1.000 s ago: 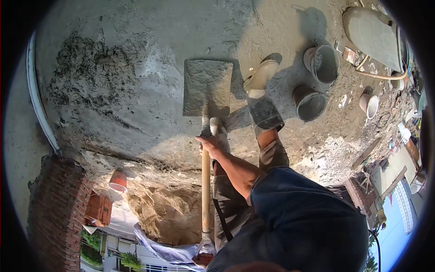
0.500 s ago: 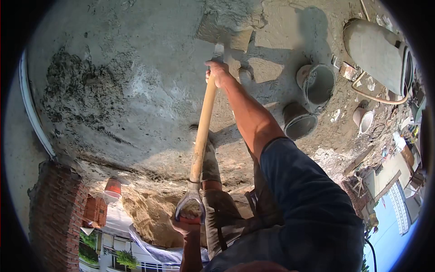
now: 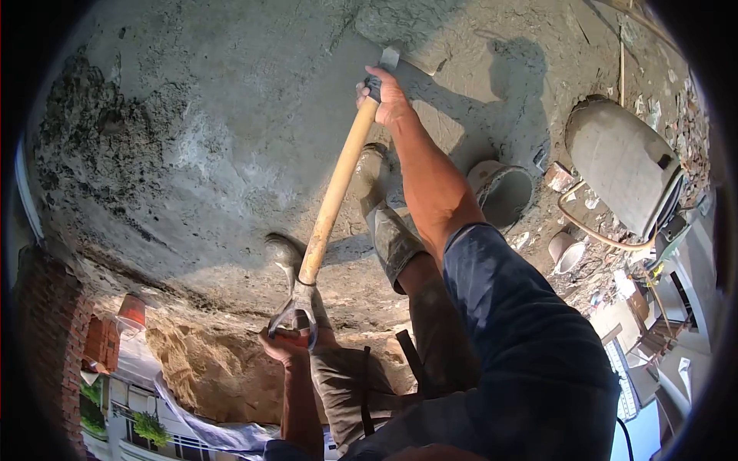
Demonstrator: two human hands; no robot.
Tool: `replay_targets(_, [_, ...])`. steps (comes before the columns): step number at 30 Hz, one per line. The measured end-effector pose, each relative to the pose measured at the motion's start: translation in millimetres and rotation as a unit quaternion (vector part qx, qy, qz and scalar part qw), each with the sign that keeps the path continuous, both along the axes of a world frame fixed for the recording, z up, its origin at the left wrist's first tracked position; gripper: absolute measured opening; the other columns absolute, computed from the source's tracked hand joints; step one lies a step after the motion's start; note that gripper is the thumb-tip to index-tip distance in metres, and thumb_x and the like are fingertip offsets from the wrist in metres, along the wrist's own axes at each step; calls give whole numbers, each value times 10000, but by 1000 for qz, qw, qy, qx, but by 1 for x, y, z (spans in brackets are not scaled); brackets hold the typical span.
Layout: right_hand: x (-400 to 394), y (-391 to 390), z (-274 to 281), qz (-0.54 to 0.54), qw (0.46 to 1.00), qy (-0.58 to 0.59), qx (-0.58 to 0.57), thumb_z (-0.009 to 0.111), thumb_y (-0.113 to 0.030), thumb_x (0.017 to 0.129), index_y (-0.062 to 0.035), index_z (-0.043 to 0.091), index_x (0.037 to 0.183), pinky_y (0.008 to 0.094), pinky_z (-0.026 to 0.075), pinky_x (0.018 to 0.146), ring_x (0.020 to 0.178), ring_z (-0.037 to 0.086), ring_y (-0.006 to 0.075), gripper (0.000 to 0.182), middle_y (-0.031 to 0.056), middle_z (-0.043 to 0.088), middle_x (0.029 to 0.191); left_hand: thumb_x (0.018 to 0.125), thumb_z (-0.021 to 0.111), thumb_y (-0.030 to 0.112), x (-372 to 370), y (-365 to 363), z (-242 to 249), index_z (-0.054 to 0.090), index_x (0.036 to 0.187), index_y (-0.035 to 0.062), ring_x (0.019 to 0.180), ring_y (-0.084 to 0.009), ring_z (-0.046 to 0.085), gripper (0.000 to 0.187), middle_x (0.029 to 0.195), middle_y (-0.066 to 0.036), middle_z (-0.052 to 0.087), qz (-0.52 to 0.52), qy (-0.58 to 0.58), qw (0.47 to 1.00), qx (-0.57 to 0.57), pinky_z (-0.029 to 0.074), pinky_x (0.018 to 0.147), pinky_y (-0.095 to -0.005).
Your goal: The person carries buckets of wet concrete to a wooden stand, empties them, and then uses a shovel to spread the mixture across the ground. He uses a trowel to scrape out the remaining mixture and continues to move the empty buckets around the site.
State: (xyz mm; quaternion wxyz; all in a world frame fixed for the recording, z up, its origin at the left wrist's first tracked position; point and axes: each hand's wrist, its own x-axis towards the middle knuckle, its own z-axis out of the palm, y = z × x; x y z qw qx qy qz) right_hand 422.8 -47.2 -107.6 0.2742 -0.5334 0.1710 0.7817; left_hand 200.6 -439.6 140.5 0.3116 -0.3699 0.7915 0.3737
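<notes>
A shovel with a pale wooden shaft (image 3: 338,180) slants across the middle of the view. My right hand (image 3: 388,96) is wrapped round its upper end, beside the metal socket. My left hand (image 3: 286,346) closes on the red crossbar of the D-shaped handle (image 3: 296,313), low on the left. The blade lies in or against the grey wet mortar (image 3: 407,23) at the top; its outline is hard to make out. My muddy boots (image 3: 373,173) stand in the mortar below, one farther forward than the other.
A mortar-coated bucket (image 3: 503,192) stands right of my forearm, with a smaller pail (image 3: 566,252) beyond it. A large grey container (image 3: 624,165) lies with a hose at the right. Sand (image 3: 207,369), a red bucket (image 3: 132,311) and a brick wall (image 3: 46,323) are lower left.
The shovel's handle end has swung down and left, and the socket is slightly higher in view. One leg has moved forward. The view has shifted, and only one larger bucket shows.
</notes>
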Motion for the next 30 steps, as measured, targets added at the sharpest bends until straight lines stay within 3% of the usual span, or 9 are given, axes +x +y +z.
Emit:
replay_targets(1, [-4, -3, -6, 4, 998, -61, 22, 672, -293, 727, -101, 442, 789, 282, 413, 501, 473, 472, 138, 306, 46, 526, 632, 790, 432, 377, 2, -3, -17, 357, 521, 141, 358, -122, 327, 366, 430, 9, 328, -52, 64, 997, -12, 325, 395, -273])
replay_targets(3, [-8, -10, -11, 28, 1000, -8, 5, 650, -264, 723, -110, 441, 734, 277, 408, 496, 473, 472, 133, 259, 38, 518, 622, 793, 433, 364, 4, -17, -33, 353, 523, 130, 342, -120, 304, 366, 427, 5, 316, -4, 102, 995, -4, 275, 364, -257])
replay_targets(5, [-13, -33, -9, -6, 1000, 8, 29, 647, -268, 720, -105, 445, 732, 287, 407, 493, 477, 470, 133, 260, 34, 508, 610, 793, 436, 361, -4, -46, -41, 353, 548, 110, 347, -120, 306, 360, 426, -5, 316, -58, 169, 984, -12, 267, 357, -271])
replay_targets(8, [-24, -59, 11, -22, 999, 7, 39, 626, -239, 723, -94, 441, 702, 294, 395, 511, 479, 443, 128, 236, 40, 499, 598, 780, 425, 419, -34, -105, -44, 298, 552, 124, 343, -114, 292, 395, 435, 4, 317, -4, 141, 989, -39, 243, 346, -264])
replay_targets(12, [-38, -87, 59, -76, 995, 8, 56, 617, -210, 733, -103, 424, 802, 314, 392, 474, 465, 443, 145, 231, 58, 498, 596, 754, 433, 493, -65, -86, 12, 337, 594, 178, 361, -79, 288, 366, 472, 48, 285, 27, 122, 991, -42, 233, 327, -226])
replay_targets(22, [11, -182, 232, -233, 972, -23, -13, 602, -229, 768, -125, 464, 800, 313, 384, 526, 509, 451, 130, 176, 39, 518, 641, 816, 358, 536, -182, -102, 179, 394, 550, 172, 336, -95, 317, 452, 402, 41, 333, -181, 49, 982, 14, 283, 342, -260])
replay_targets(25, [32, -221, 262, -279, 958, -48, -39, 575, -255, 787, -119, 468, 784, 310, 392, 530, 525, 462, 131, 173, 33, 515, 640, 759, 389, 672, -206, -76, 216, 399, 553, 165, 313, -118, 332, 547, 387, 21, 327, -217, 60, 970, -91, 274, 313, -270])
replay_targets(27, [48, -243, 276, -280, 954, -93, -58, 569, -267, 790, -115, 467, 785, 305, 397, 521, 519, 465, 130, 183, 32, 510, 633, 809, 387, 517, -201, -39, 233, 363, 546, 181, 313, -96, 307, 427, 394, 38, 297, -237, 20, 964, -117, 268, 312, -243])
replay_targets(30, [70, -278, 281, -309, 932, -131, -139, 581, -275, 787, -106, 464, 787, 300, 405, 487, 493, 464, 132, 205, 36, 501, 618, 824, 420, 534, -208, -8, 250, 365, 583, 162, 296, -106, 309, 447, 399, 26, 301, -282, -21, 954, -103, 296, 271, -248])
